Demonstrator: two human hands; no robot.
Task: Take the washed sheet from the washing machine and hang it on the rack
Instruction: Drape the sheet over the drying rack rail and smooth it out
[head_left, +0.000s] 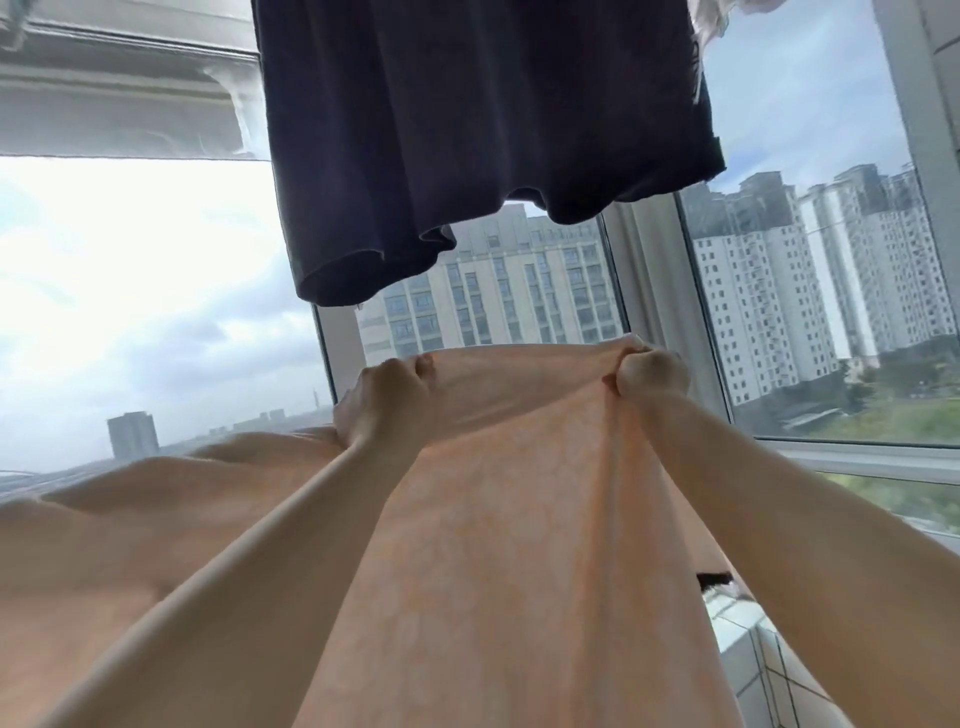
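I have the sheet (498, 519) by its top edge, both arms stretched up and away from me toward the middle of the frame. My left hand (376, 402) sits just left of centre, fingers curled over the edge with the cloth bunched in my fist; my right hand (652, 371) is a little higher and to the right, knuckles tight, pinching a gathered fold of the same edge. Between the two hands the edge runs taut and nearly level, and from the right grip creases fan down through the fabric. The sheet is peach-coloured with a faint pattern; it fills the lower half of the frame, falling toward me between my forearms and billowing out to the lower left. Above it, in the upper middle, a dark garment (483, 150) hangs down, its hem well clear of my hands. At the top right corner a bit of white cloth (714, 18) shows. Behind everything is the window (649, 291), its frame running up right of centre, with tall apartment blocks (810, 280) outside to the right and cloudy sky on the left. White tiles (753, 654) show at the lower right, beside the sheet.
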